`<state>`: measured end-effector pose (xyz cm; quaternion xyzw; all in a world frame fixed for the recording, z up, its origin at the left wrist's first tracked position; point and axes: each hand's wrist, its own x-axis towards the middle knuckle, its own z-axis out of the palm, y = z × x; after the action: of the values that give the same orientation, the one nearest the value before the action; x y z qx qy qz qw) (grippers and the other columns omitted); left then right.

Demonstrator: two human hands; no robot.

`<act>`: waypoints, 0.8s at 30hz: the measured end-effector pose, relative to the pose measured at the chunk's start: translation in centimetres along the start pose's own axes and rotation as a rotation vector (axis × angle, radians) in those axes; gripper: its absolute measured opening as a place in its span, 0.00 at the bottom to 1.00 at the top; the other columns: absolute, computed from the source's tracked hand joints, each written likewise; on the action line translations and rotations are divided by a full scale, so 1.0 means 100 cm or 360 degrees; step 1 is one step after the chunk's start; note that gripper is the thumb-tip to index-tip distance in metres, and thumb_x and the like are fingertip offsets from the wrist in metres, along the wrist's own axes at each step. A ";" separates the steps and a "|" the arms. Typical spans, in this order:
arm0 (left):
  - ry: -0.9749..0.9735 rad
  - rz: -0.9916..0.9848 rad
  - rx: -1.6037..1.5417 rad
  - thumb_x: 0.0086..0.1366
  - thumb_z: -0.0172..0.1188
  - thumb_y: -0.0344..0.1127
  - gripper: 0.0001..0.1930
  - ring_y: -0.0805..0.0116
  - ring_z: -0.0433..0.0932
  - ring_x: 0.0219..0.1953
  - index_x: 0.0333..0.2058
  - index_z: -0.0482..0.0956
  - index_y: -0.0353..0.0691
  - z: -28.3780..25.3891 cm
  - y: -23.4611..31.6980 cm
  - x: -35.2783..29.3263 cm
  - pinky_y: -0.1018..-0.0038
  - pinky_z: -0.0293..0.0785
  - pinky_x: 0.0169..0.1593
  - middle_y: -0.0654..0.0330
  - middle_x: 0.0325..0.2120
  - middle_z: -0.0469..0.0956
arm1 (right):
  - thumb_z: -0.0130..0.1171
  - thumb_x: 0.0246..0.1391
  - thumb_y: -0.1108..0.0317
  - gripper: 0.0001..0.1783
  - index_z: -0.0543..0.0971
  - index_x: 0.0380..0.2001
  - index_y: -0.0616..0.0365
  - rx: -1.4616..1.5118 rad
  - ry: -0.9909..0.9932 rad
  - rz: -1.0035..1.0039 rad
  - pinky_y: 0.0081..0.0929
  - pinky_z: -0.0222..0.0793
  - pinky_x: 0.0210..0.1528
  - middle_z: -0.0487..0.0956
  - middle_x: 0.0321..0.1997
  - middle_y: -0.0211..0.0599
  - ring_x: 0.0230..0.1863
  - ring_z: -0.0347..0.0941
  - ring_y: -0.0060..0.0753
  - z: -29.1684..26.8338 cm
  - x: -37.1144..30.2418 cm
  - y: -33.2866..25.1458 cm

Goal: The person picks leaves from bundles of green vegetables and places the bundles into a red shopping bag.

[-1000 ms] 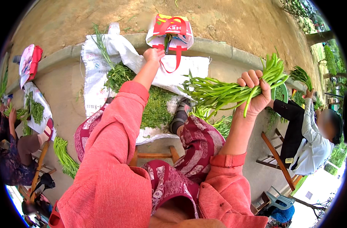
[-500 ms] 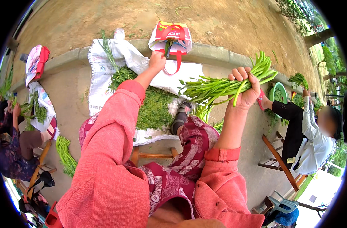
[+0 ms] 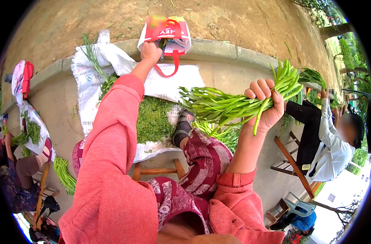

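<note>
My right hand (image 3: 262, 101) is raised and closed around a thick bunch of long green vegetable stems (image 3: 222, 106). The cut ends stick out past my thumb side to the upper right, and leafy tips hang toward the middle. My left hand (image 3: 151, 51) reaches far forward to the left edge of the mouth of a red and white carrier bag (image 3: 165, 33) with red handles. Its fingers look curled; what they grip is hidden. Dark green strips and bluish items show in the bag's mouth.
A white woven sack (image 3: 90, 75) lies spread under chopped greens (image 3: 155, 120). More stems lie beside my foot (image 3: 222, 134) and at left (image 3: 64, 175). A wooden stool (image 3: 159, 171) stands between my legs. A concrete curb (image 3: 218, 51) runs behind the bag. People sit working at both sides.
My left hand has shifted up along the bag's mouth to its left edge. The whole scene has slid left as the view turned. My right hand still holds the stems.
</note>
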<state>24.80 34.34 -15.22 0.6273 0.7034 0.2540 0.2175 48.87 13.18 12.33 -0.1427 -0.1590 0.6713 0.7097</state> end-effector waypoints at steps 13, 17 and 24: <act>-0.0698 -0.0473 -0.3490 0.48 0.48 0.20 0.22 0.56 0.69 0.49 0.45 0.70 0.37 0.004 0.041 0.028 0.50 0.58 0.57 0.55 0.42 0.73 | 0.50 0.45 0.70 0.06 0.64 0.26 0.54 0.0044 0.0070 0.0026 0.30 0.61 0.34 0.61 0.22 0.27 0.25 0.58 0.25 -0.007 -0.002 0.001; -0.0670 -0.0405 -0.2718 0.47 0.47 0.20 0.21 0.58 0.67 0.51 0.44 0.70 0.34 0.015 0.003 0.039 0.56 0.60 0.56 0.56 0.43 0.71 | 0.50 0.45 0.70 0.06 0.64 0.26 0.54 0.0118 0.0016 0.0079 0.30 0.61 0.34 0.62 0.22 0.26 0.25 0.58 0.24 -0.001 0.003 0.009; -0.0252 -0.0607 -0.2155 0.47 0.53 0.22 0.12 0.67 0.74 0.36 0.33 0.74 0.43 0.013 -0.008 0.047 0.66 0.70 0.43 0.64 0.30 0.75 | 0.50 0.46 0.69 0.06 0.64 0.26 0.53 0.0112 0.0047 0.0091 0.30 0.61 0.34 0.62 0.22 0.25 0.25 0.58 0.23 0.000 0.004 0.011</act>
<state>24.43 39.00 -16.64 0.2366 0.4706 0.5467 0.6509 47.90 13.67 11.84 -0.1321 -0.1205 0.6942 0.6972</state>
